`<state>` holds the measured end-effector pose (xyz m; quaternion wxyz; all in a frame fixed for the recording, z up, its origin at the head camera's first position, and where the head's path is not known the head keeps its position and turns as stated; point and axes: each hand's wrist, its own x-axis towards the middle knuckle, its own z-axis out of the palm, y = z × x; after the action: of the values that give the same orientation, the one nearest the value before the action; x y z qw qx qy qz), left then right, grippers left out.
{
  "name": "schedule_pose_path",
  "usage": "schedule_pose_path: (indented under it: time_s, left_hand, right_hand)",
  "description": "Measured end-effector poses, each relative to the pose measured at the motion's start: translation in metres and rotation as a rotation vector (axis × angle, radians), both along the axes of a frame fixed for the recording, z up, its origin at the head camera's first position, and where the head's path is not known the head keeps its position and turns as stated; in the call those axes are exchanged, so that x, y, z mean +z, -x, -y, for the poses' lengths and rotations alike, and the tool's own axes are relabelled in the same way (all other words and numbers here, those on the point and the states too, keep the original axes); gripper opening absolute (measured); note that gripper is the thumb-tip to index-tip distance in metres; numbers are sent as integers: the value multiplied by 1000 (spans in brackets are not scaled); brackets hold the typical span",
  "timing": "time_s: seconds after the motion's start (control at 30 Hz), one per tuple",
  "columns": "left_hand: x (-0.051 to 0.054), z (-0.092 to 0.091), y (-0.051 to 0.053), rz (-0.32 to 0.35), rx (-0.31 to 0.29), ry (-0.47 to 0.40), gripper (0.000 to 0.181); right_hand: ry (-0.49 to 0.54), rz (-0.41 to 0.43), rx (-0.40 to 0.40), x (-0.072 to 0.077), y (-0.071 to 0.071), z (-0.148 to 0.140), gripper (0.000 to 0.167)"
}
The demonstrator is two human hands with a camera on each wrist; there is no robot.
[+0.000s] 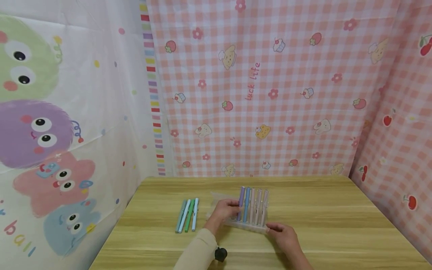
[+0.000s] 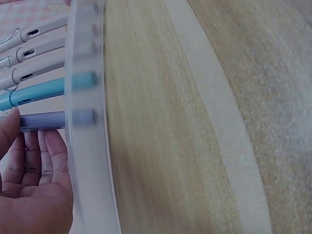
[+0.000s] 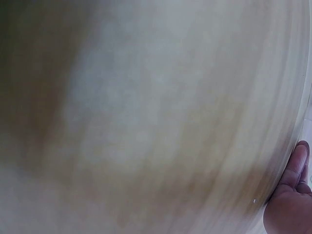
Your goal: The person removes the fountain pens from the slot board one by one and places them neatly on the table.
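A clear pen case (image 1: 249, 226) lies on the table with a purple pen (image 1: 241, 202), a blue pen (image 1: 247, 204) and several pinkish-grey pens (image 1: 258, 207) side by side in it. My left hand (image 1: 224, 213) pinches the purple pen; in the left wrist view the thumb of that hand (image 2: 36, 180) is above the purple pen (image 2: 44, 120) and the fingers curl beneath, while the pen's end sits behind the case's frosted edge (image 2: 90, 161). My right hand (image 1: 285, 236) grips the case's near right corner, and shows at the right edge of the right wrist view (image 3: 290, 195).
Left of the case, several pens (image 1: 187, 215) in teal, light blue and green lie on the wooden table (image 1: 324, 217). A pink checked curtain (image 1: 270, 112) hangs behind the table, and a cartoon-printed cloth (image 1: 101, 112) hangs at the left.
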<state>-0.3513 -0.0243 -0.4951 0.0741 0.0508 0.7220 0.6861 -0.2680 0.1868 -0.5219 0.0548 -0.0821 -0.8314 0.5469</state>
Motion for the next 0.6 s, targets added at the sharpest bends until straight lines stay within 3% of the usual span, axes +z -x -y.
schedule_pose_path:
  time_s: [0.27, 0.43, 0.6]
  left_hand:
    - [7, 4, 0, -7, -7, -58, 25]
    - [14, 12, 5, -49, -25, -92, 26]
    - [19, 23, 8, -55, 1, -109, 27]
  right_hand:
    - [2, 0, -1, 0, 0, 0, 16]
    - [2, 8, -2, 0, 0, 0, 16]
    - [-5, 14, -3, 0, 1, 0, 16]
